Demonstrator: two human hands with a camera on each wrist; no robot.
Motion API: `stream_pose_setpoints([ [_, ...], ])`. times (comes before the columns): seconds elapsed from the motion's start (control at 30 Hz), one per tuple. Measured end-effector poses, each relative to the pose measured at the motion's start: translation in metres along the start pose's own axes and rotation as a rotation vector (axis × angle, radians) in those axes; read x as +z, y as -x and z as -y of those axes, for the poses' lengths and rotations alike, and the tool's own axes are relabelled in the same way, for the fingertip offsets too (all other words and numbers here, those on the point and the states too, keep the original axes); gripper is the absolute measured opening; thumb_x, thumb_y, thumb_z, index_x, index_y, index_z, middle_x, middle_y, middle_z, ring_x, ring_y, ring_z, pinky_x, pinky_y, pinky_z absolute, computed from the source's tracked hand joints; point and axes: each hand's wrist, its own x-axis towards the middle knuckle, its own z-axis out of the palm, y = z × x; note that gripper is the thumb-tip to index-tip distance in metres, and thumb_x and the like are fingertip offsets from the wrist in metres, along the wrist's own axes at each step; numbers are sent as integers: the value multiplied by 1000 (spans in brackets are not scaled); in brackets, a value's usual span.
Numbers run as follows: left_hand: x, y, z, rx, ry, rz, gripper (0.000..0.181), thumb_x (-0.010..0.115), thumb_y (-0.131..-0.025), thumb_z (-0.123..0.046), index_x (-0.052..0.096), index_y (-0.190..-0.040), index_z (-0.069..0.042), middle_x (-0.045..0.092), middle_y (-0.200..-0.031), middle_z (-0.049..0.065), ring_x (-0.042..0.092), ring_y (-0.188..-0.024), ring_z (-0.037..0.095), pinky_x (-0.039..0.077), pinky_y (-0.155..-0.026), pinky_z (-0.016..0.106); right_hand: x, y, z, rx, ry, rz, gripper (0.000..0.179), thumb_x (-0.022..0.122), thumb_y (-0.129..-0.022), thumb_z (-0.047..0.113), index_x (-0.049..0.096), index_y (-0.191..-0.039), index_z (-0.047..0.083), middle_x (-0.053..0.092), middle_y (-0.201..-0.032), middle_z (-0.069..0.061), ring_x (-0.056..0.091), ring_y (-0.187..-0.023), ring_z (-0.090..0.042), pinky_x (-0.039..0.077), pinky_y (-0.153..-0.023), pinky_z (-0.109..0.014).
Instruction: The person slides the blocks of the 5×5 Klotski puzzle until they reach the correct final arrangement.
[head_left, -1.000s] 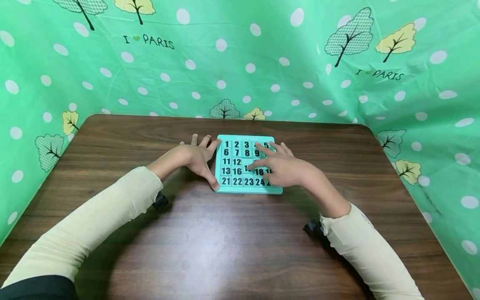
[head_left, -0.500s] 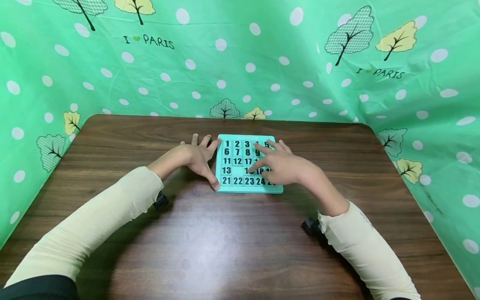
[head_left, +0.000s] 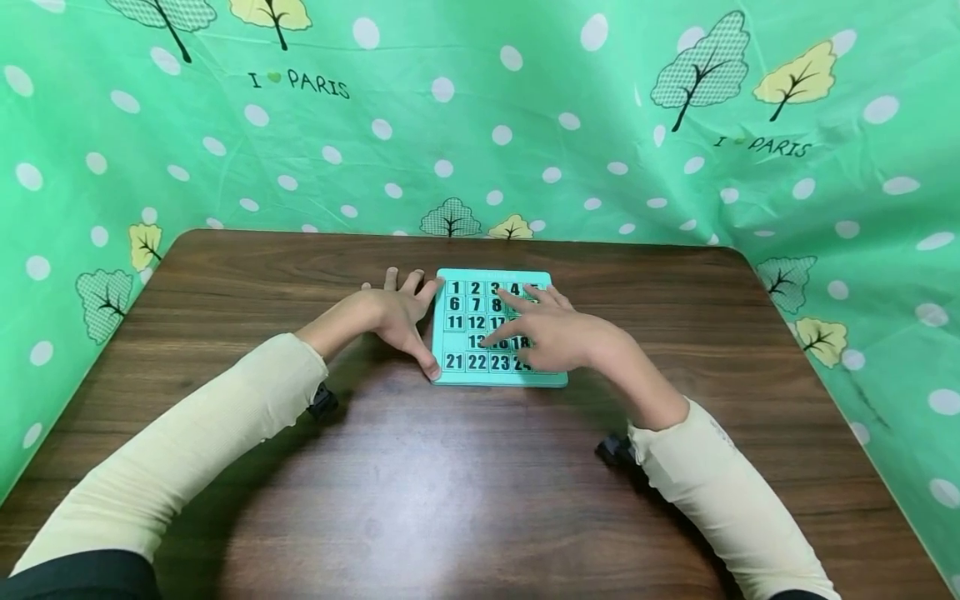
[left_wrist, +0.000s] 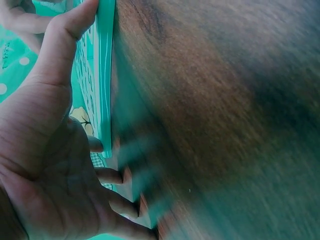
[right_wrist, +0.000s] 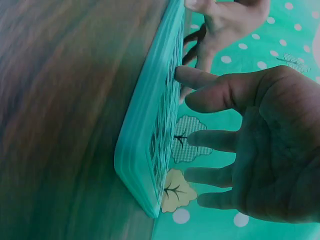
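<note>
A turquoise sliding number puzzle (head_left: pixel 465 381) lies flat at the back middle of the wooden table. Its tiles bear black numbers, and the gap (head_left: pixel 453 342) is at the left end of the fourth row. My left hand (head_left: pixel 393 317) is spread along the puzzle's left side, thumb at the near corner and index finger at the far one. Over the right half, my right hand (head_left: pixel 558 333) reaches in with its index fingertip at the 13 tile (head_left: pixel 474 342). Its other fingers are spread above the tiles, hiding several numbers. In the right wrist view, that index fingertip (right_wrist: pixel 185 75) meets the tile face.
The brown wooden table (head_left: pixel 420 483) extends around the puzzle. A green polka-dot cloth (head_left: pixel 480 108) with printed trees hangs behind it and at both sides. Both forearms wear cream sleeves (head_left: pixel 202 433), with a dark device (head_left: pixel 322 402) under the left wrist.
The 17 tile has slid up, then 16 and 13 one place right, so the gap moved from the third row to the fourth row's left end. My right hand shifted left; the left stayed.
</note>
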Motion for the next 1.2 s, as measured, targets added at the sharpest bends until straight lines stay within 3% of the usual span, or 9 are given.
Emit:
stream_pose_setpoints([
  [0.07,0,1,0,3,2,-4,166,93,-71,-84,-16,-182,-27,-16,-190,20,-20,-171,61,2,-130,90,1,-2,-3,-18,-11,-20,53,63,-105,9,76,-150,33,17,-190,-18,11,-174,-58,6,-138,-80],
  [0.23,2,1,3,13,7,-33,165,89,-69,-91,-14,-182,-28,-13,-191,20,-15,-172,61,6,-130,90,9,-21,2,-66,-25,-50,54,65,-113,39,59,-166,36,8,-192,-15,8,-177,-52,4,-139,-78],
  [0.33,3,1,3,15,17,-44,163,89,-70,-91,-13,-183,-30,-12,-191,18,-14,-173,60,5,-130,90,12,-23,7,-47,-23,-9,61,67,-111,54,56,-168,38,4,-193,-12,3,-178,-49,0,-140,-75],
  [0.5,5,4,3,-6,33,-63,161,91,-69,-88,-11,-182,-35,-12,-192,15,-17,-171,62,1,-128,92,13,-12,6,-58,-45,46,63,73,-104,62,62,-163,41,3,-193,-9,-1,-178,-48,-2,-140,-74],
  [0.67,16,-12,14,-11,35,-99,170,89,-58,-97,-12,-182,-40,-13,-192,14,-16,-168,68,3,-124,96,10,-7,-4,4,-41,-49,64,76,-103,60,65,-161,35,3,-192,-14,3,-177,-53,0,-139,-77],
  [0.83,25,-30,23,-17,7,-106,174,86,-53,-102,-16,-180,-42,-17,-191,12,-17,-168,68,5,-122,98,14,-17,-7,16,-47,-19,73,73,-104,65,55,-169,35,-2,-193,-14,1,-176,-54,0,-139,-77],
  [0.93,22,-24,20,-20,10,-98,172,86,-56,-102,-17,-180,-41,-17,-191,12,-16,-168,67,5,-124,96,14,-20,-2,-15,-63,-9,77,72,-103,67,51,-171,38,-3,-193,-11,-1,-177,-52,-2,-139,-76],
  [1.07,12,-4,9,-13,32,-77,167,88,-64,-96,-16,-181,-38,-15,-192,14,-15,-169,66,3,-127,94,9,-10,-2,-12,-66,-13,66,77,-102,62,64,-162,37,1,-193,-10,-1,-178,-50,-2,-140,-75],
  [1.2,7,3,5,-10,40,-62,162,91,-70,-88,-15,-182,-36,-15,-191,15,-17,-169,65,2,-128,93,7,-2,-5,17,-44,4,62,81,-101,58,68,-158,36,5,-192,-13,0,-177,-54,-2,-138,-77],
])
